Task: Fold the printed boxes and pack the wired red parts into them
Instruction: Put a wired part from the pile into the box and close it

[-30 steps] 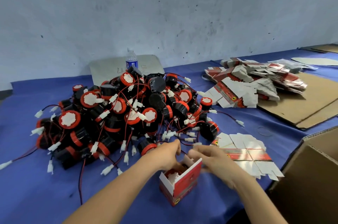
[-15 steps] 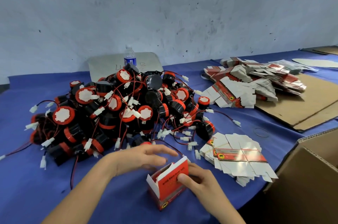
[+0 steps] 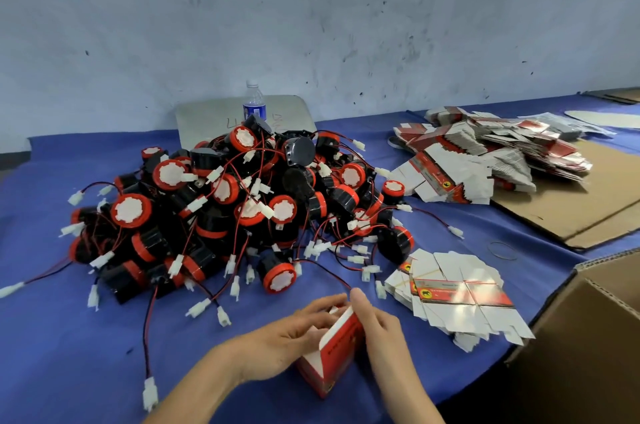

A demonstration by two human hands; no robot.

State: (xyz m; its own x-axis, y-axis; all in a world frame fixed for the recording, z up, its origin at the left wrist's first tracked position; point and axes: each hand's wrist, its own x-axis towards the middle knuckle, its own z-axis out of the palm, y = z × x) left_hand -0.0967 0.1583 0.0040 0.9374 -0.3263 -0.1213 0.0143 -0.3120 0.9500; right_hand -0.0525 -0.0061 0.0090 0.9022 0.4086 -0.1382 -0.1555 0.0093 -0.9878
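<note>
A red and white printed box [image 3: 334,356] stands on the blue table near the front edge, between my hands. My left hand [image 3: 289,337] lies over its left side with fingers curled on the top flap. My right hand [image 3: 379,330] holds its right side, thumb up by the flap's corner. What the box holds is hidden. Behind them spreads a big pile of red and black wired parts [image 3: 235,202] with white connectors. A small stack of flat printed boxes [image 3: 457,299] lies to the right of my hands.
A larger heap of flat boxes [image 3: 485,153] rests on brown cardboard [image 3: 581,212] at the back right. An open carton [image 3: 588,337] stands at the right edge. A water bottle [image 3: 254,103] and a grey board stand by the wall. A rubber band [image 3: 502,250] lies near the cardboard.
The box's top flap has come down over the opening. My left hand moved from above the box onto its flap, and my right hand shifted up along the right side.
</note>
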